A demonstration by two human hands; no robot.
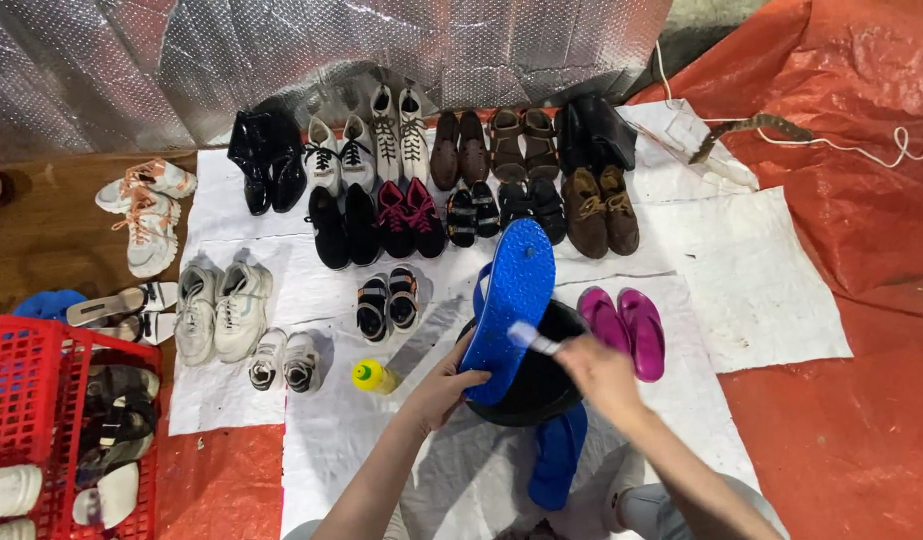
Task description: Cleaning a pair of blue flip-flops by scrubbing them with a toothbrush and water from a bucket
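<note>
The left hand (444, 388) is gripping the blue slipper (510, 305) by its heel end, fingers wrapped around the edge, sole turned up toward the camera and toe pointing away. The right hand (600, 368) is closing on a small pale brush (534, 339), its head blurred, touching the sole near the middle. The slipper is sitting tilted over the black bucket (538, 385), heel low at the rim. It looks light and rubbery, likely to bend if held only at one end and slippery if wet, so a hold at the heel or along the side edges seems the firmest. A second blue slipper (559, 453) is lying on the white sheet (762, 300) just in front of the bucket, nearer the person. Right of the bucket a pair of magenta slippers (625, 330) is resting; left of it a yellow-capped bottle (374, 376) is lying. Beyond the bucket, rows of shoes (432, 190) are lining the sheet. Far left of the bucket a red basket (22, 400) is holding more footwear.
</note>
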